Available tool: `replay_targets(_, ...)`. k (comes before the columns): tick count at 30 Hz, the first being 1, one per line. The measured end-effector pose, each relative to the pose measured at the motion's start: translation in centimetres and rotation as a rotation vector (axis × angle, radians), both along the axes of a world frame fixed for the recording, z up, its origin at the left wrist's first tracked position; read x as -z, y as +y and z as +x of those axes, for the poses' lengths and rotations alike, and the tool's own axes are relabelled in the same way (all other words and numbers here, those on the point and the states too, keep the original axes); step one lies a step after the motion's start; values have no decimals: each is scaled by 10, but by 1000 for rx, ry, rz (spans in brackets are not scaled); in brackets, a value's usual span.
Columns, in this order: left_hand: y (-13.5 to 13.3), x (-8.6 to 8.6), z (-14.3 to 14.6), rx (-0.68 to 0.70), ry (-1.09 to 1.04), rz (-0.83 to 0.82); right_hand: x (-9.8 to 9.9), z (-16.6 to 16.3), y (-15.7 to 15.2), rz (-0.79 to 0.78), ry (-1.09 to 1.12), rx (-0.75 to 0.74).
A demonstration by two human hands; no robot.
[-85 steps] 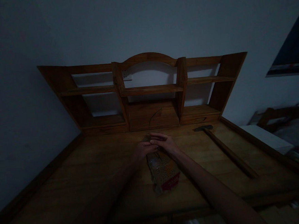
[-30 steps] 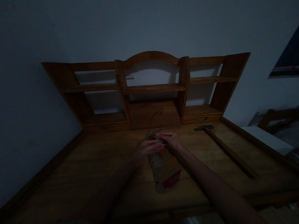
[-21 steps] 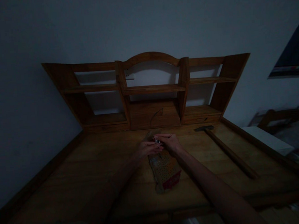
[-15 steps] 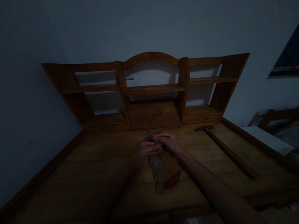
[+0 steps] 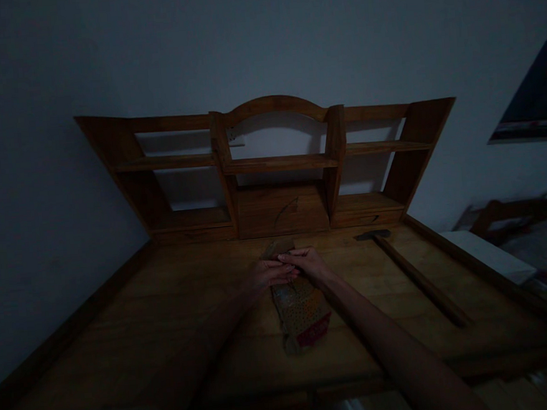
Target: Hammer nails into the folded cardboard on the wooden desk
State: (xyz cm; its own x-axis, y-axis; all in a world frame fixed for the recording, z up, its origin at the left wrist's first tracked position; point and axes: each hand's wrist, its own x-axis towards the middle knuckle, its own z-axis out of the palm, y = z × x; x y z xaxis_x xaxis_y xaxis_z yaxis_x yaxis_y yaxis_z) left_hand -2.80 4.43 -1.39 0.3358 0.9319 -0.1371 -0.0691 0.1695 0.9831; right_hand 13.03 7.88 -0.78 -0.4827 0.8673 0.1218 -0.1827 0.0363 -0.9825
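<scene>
My left hand (image 5: 269,273) and my right hand (image 5: 308,262) meet over the middle of the desk, fingertips pinched together. Whatever they hold between them is small and mostly covered by the fingers, too dark to name. Beneath them on the desk lies a worn, flattened cardboard piece (image 5: 303,306), brown with rows of dark dots or holes and a red printed end towards me. Its far end shows beyond my fingers. Off to the right of my right hand, a hammer (image 5: 422,282) with a long wooden handle rests on the desk, its head pointing away.
A wooden shelf unit (image 5: 280,163) stands along the back of the wooden desk (image 5: 204,278), against the wall. Raised wooden edges run down both sides of the desktop. Beyond the right edge are a white surface (image 5: 487,255) and a wooden chair back (image 5: 517,210). The light is dim.
My fingers have closed over a small striped thing that showed between them earlier. The right hand has shifted very slightly; the cardboard and hammer lie as before.
</scene>
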Motion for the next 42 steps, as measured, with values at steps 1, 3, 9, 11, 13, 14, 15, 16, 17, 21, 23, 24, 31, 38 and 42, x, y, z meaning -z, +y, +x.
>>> replay_targets(1,0,-1,0,4,-3,-2,0,0,0,-6,4,1)
replay_targets(3,-1,-2,0,10,-9,-4,0,-1,0,-18,11,6)
replay_targets(9,-2,-3,1,-3,-26,-32,-1,-2,0,-45,53,37)
replay_targets(11,-2,-3,3,-9,-47,-15,-2,-2,-1,-66,77,45)
replay_targets(13,-2,-2,4,-15,-67,25,-4,-2,0,-87,118,63)
replay_targets(14,-2,-2,4,-10,-64,43,-5,-1,1,-97,149,79)
replay_targets(15,-1,-2,3,1,-51,60,-7,0,2,-105,187,98)
replay_targets(16,-1,-1,2,17,-26,81,-9,2,4,-113,231,121)
replay_targets(17,0,-1,1,36,14,114,-11,4,6,-121,277,146)
replay_targets(21,2,-2,-7,112,250,415,-17,16,15,-152,417,212)
replay_targets(23,2,-4,-9,168,328,546,-18,20,17,-167,436,215)
replay_targets(24,1,-6,-9,193,343,587,-17,22,18,-174,438,212)
replay_targets(31,-7,-14,-2,125,332,648,-12,16,17,-192,448,197)
replay_targets(38,-12,-15,-1,83,305,485,-13,15,17,-184,404,205)
replay_targets(42,-9,-11,-1,8,247,448,-15,15,14,-159,363,198)
